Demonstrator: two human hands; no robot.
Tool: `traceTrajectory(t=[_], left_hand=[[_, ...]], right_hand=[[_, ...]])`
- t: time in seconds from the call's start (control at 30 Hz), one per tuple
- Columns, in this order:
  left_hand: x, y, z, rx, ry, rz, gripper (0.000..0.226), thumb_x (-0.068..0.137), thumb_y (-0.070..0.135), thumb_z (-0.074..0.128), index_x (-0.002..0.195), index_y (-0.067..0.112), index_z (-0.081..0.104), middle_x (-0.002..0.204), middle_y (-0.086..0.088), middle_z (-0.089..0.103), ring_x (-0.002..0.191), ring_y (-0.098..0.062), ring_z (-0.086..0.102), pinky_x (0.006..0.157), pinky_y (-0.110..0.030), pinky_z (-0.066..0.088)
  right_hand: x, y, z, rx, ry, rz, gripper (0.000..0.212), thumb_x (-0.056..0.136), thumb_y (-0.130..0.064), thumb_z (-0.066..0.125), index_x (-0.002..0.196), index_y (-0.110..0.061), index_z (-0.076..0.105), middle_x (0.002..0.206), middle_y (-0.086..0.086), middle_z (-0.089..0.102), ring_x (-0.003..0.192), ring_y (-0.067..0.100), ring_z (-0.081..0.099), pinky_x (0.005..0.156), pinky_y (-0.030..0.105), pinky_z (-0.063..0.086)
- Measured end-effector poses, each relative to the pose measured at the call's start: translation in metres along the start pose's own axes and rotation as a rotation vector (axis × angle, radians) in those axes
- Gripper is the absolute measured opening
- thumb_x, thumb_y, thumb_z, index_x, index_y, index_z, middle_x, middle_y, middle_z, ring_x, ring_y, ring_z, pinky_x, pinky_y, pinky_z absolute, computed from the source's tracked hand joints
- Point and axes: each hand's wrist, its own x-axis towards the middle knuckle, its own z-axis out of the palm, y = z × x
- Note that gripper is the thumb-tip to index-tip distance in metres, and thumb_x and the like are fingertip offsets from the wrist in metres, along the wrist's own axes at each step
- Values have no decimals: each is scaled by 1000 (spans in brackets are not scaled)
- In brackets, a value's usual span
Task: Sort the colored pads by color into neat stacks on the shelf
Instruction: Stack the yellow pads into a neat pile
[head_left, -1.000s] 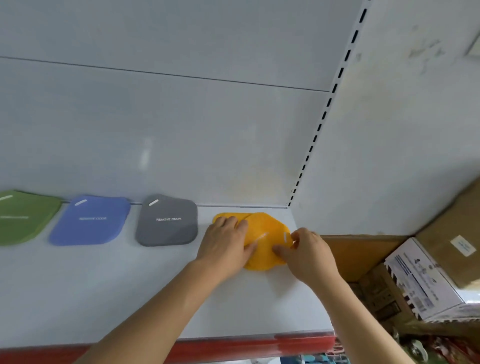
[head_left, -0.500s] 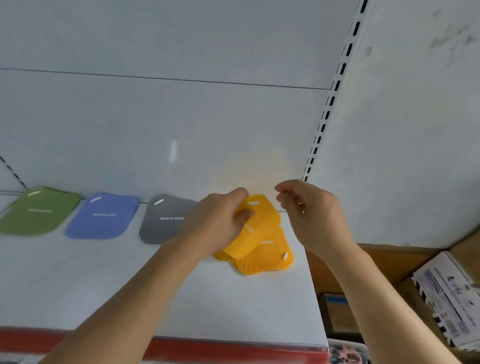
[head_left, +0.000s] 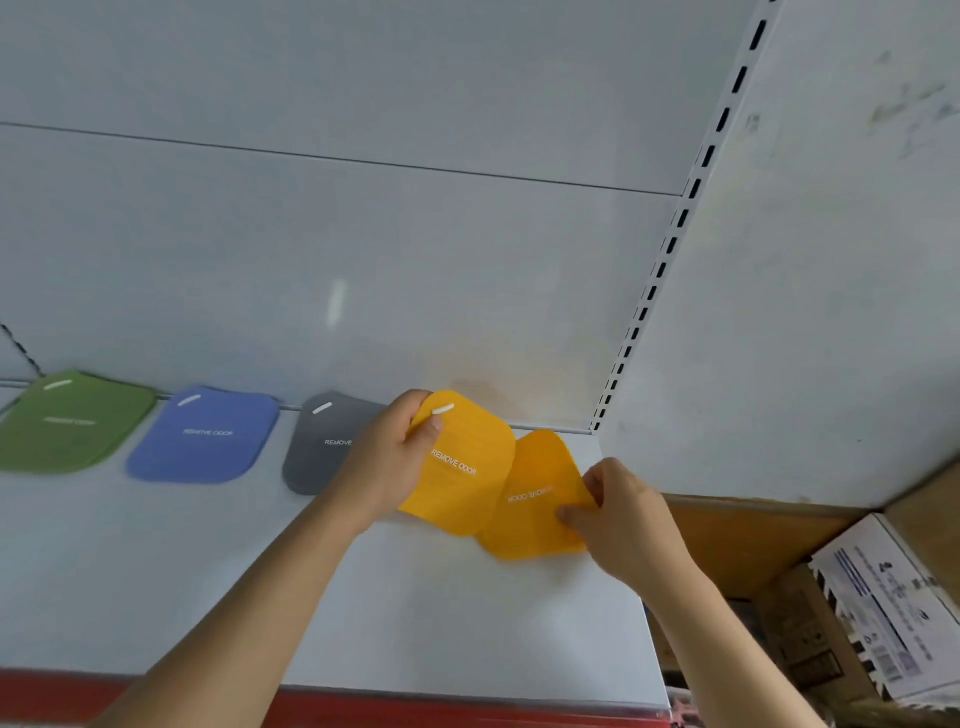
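Left hand: fingers curled, thumb on the printed face, gripping the left edge of a flat yellow-orange rounded-square pad with white "REMOVE ODOR" lettering and a white slot mark. This pad is tilted up off the white shelf board, its lower edge near the board.

Right hand: thumb and curled fingers pinch the right edge of a second yellow-orange pad of the same shape, whose lettering reads upside down. This pad sits lower and to the right, partly behind the first; the two overlap along their adjoining edges. Whether its underside rests fully on the shelf cannot be determined from this angle.

Further left along the back of the shelf, three flat stacks lie apart from one another: a grey rounded-square pad, partly covered by the left hand; a blue rounded-square pad; and a green rounded-square pad at the far left. Each carries a white slot mark and white lettering.

The shelf has a red front edge strip. To the right, beyond the shelf upright, stand brown cardboard cartons and a white printed box.
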Motion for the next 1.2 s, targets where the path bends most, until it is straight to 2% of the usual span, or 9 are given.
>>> traceTrajectory(t=[0.1,0.23,0.4,0.47,0.53,0.73,0.97,1.1,1.2], left_hand=[[-2,3,-4,-96,-3,-33,18,110,32,49,114,25,64,103,-5,68,95,-15,62,87,-39,49],[-6,12,-13,-158,45,-75,23,111,36,46,112,23,65,113,-18,65,95,-19,60,85,-37,47],[-8,34,-18,-291,-17,-66,21,106,46,51,112,35,69,115,-16,67,105,-28,65,91,-47,52],[-12,41,-12,-346,-95,-43,28,102,48,53,115,31,70,114,-13,71,113,-37,66,99,-58,52],[-18,47,-3,-410,-134,-46,24,106,41,54,115,27,72,114,-15,73,111,-38,68,98,-58,53],[-29,39,3,-476,-146,-147,29,104,42,54,115,22,72,120,-21,71,116,-39,66,106,-64,45],[-34,35,1,-576,-212,-215,34,109,38,48,125,22,72,126,-10,75,125,-35,65,115,-62,42],[-39,38,3,-534,-291,-162,38,108,50,42,129,36,70,128,1,74,124,-23,68,113,-55,47],[-43,38,9,-484,-282,-79,36,105,49,48,129,32,68,127,0,74,125,-25,65,113,-56,46]], right_hand=[[-3,-3,-13,6,113,-174,14,96,-22,66,105,-29,59,97,-5,67,81,14,61,72,36,55],[-15,-22,-60,65,317,-459,32,96,-3,61,105,-32,73,103,-11,66,87,9,63,71,21,49],[-31,-70,-101,-57,33,-690,36,100,-13,62,114,-43,74,111,-25,66,99,1,64,80,17,51],[-25,-88,-90,-101,-9,-717,33,100,-20,64,123,-44,68,113,-26,64,97,2,61,79,11,49],[-18,-98,-71,-145,22,-717,34,101,-24,63,130,-41,59,112,-23,61,91,3,55,71,5,43],[-10,-84,-40,-13,101,-833,42,95,-21,71,127,-34,48,112,-13,67,101,7,58,72,12,46],[-6,-82,-26,24,169,-984,46,93,-20,74,128,-31,46,112,-9,69,102,7,62,79,10,48],[0,-77,-19,60,260,-933,51,91,-23,78,130,-29,46,108,-9,64,96,4,58,78,7,45],[0,-74,-10,107,330,-933,47,91,-18,78,127,-26,50,104,-7,63,93,3,56,77,6,44]])
